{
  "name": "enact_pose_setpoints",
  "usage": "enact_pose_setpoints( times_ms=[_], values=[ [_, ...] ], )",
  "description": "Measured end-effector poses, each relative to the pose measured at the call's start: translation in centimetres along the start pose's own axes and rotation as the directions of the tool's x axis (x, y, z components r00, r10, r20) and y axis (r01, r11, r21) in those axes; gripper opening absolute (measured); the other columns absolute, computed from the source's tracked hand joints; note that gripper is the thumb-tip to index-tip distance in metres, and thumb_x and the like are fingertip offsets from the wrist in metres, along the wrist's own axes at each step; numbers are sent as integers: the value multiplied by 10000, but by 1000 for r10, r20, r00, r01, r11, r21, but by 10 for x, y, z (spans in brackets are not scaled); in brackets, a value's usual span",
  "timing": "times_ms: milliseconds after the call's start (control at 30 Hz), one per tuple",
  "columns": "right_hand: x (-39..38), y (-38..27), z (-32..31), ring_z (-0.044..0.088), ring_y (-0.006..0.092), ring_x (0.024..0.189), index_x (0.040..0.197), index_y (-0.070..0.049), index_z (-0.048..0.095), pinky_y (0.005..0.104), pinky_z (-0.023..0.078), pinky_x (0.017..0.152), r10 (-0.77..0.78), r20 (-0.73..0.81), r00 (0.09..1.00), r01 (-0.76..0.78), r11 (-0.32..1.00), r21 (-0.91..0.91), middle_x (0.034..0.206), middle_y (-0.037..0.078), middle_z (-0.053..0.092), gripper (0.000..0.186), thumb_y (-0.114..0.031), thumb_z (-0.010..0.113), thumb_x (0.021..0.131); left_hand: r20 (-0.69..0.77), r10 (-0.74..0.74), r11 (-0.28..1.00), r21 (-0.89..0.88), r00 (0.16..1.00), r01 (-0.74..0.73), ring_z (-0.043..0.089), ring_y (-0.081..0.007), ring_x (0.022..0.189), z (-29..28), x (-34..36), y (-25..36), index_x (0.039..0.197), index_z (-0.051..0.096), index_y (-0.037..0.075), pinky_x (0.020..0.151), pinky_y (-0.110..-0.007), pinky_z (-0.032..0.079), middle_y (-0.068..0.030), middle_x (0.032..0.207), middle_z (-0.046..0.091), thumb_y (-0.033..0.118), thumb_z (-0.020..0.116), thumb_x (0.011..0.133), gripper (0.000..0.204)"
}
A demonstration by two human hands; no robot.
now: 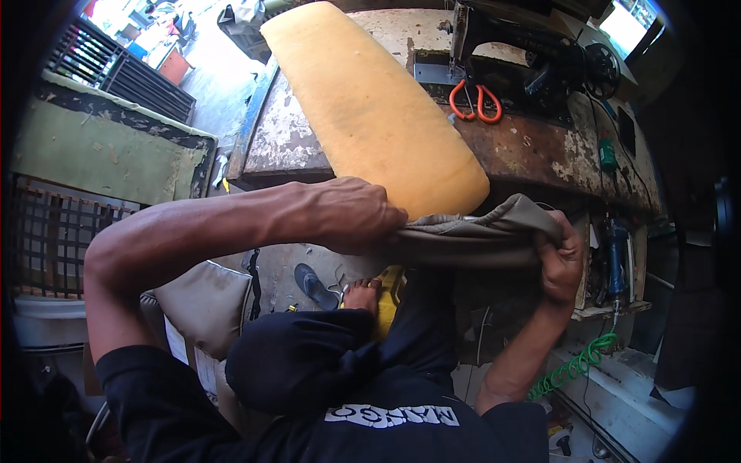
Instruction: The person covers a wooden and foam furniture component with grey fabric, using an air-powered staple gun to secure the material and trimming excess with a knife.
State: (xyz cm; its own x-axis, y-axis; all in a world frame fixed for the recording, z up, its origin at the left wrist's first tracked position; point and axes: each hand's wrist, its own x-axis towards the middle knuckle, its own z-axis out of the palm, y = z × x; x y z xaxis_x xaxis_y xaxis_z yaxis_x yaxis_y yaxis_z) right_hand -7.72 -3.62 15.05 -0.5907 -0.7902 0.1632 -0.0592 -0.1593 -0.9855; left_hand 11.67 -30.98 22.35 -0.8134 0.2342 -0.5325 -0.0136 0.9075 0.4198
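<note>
A grey-brown cushion cover (471,245) is stretched between my two hands in front of the table edge. My left hand (359,214) is closed on its left end, and my right hand (562,261) grips the right end, the thumb on the near side. Beyond the cover, a long yellow foam slab (370,108) lies slantwise across the table, its near end overhanging the edge. That near end meets the cover's upper rim; whether any foam is inside the cover, I cannot tell. My left fingers are partly hidden by the hand itself.
A black sewing machine (532,46) stands on the worn table (289,135), with orange-handled scissors (477,102) before it. A green bottle (607,154) is at the right. Below hangs a green coiled hose (575,366). A grey cushion (204,305) and a sandal (315,285) are lower left.
</note>
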Motion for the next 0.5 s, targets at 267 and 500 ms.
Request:
enact_pose_setpoints(
  times_ms=[267, 500],
  values=[
    [23, 41, -9, 556, 44, 964, 1141, -32, 676, 213, 421, 908, 76, 21, 997, -73, 989, -126, 1019, -37, 655, 166, -157, 653, 1034, -207, -71, 997, -35, 976, 65, 674, -461, 770, 8, 11, -1, 928, 599, -31, 731, -536, 531, -238, 749, 654, 228, 676, 944, 271],
    [40, 83, -10, 586, 47, 1002, 1209, -47, 684, 229, 456, 927, 110, -87, 990, -110, 994, 9, 1086, -26, 690, 210, -177, 631, 1053, -427, -28, 998, 42, 904, 50, 696, -427, 812, -4, 46, -6, 889, 690, -21, 783, -528, 520, -241, 785, 689, 440, 694, 929, 463]
  ],
)
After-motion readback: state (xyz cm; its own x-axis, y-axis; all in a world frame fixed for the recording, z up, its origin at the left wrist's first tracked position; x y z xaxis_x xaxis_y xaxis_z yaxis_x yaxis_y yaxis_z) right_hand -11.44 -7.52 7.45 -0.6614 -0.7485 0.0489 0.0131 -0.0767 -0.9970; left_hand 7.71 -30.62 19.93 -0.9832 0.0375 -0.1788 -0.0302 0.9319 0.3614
